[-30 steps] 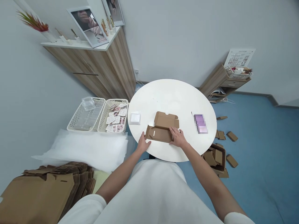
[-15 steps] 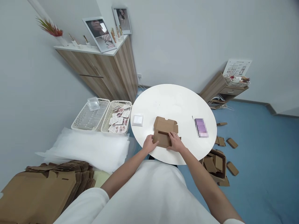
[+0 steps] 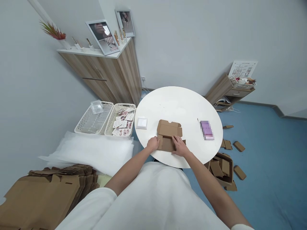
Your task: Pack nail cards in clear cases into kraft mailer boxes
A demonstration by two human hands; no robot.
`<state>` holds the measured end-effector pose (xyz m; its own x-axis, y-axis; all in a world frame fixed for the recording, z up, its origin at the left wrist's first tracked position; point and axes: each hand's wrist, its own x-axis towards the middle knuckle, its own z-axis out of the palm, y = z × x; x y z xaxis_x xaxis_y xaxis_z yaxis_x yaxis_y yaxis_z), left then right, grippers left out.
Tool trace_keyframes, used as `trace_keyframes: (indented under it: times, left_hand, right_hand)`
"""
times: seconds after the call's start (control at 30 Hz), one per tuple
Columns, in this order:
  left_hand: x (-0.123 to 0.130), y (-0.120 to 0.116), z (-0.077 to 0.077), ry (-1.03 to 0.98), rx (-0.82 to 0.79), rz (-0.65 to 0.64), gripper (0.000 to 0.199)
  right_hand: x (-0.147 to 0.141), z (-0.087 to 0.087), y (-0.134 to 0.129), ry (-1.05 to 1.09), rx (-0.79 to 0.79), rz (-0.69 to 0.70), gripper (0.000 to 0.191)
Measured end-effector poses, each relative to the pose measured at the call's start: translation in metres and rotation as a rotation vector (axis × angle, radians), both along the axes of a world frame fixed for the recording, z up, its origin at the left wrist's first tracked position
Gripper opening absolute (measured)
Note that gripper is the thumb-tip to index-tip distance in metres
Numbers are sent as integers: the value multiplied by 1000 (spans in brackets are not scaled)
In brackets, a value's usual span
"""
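With the dial centred on the round white table (image 3: 178,102) and 6 o'clock at the person's side, I see the largest unit, a wood-grain cabinet (image 3: 129,70), at 10 o'clock. The table is next in size. A shelf unit (image 3: 218,84) stands at 2 o'clock. A stack of flat cardboard (image 3: 43,198) lies at 8 o'clock, with white sheets (image 3: 88,148) between 8 and 9 o'clock. Two mesh baskets (image 3: 109,124) sit side by side at 9 o'clock; the one nearer the table holds printed cards. A carton (image 3: 232,169) containing small brown boxes is located between 4 and 5 o'clock.

The cardboard box (image 3: 169,131) lies on the table, just off centre toward 7 o'clock. Its lid panel is unfolded toward 12 o'clock; its tray section faces 6 o'clock.

Left hand (image 3: 153,143): at the tray's 9 o'clock end. Fingers are curled in and grip that end.

Right hand (image 3: 180,147): at the 3 o'clock end, touching the cardboard. Fingers are bent, thumb set apart; I cannot determine whether they clamp it.

A blurred purple item (image 3: 207,130) lies at 3 o'clock on the table. A white packet (image 3: 142,123) lies near the rim at 9 o'clock.
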<state>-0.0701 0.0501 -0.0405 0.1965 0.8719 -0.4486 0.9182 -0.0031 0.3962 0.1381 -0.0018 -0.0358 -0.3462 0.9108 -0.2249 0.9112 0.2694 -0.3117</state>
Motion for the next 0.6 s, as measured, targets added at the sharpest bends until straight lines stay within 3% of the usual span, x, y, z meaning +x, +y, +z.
trace_keyframes:
  times: [0.37, 0.6]
  left_hand:
    - [-2, 2, -1, 70, -15, -18, 25]
    - [-7, -5, 2, 34, 14, -3, 32]
  right_hand:
    - [-1, -2, -4, -23, -33, 19, 105]
    - [-1, -1, -3, -28, -35, 7, 105]
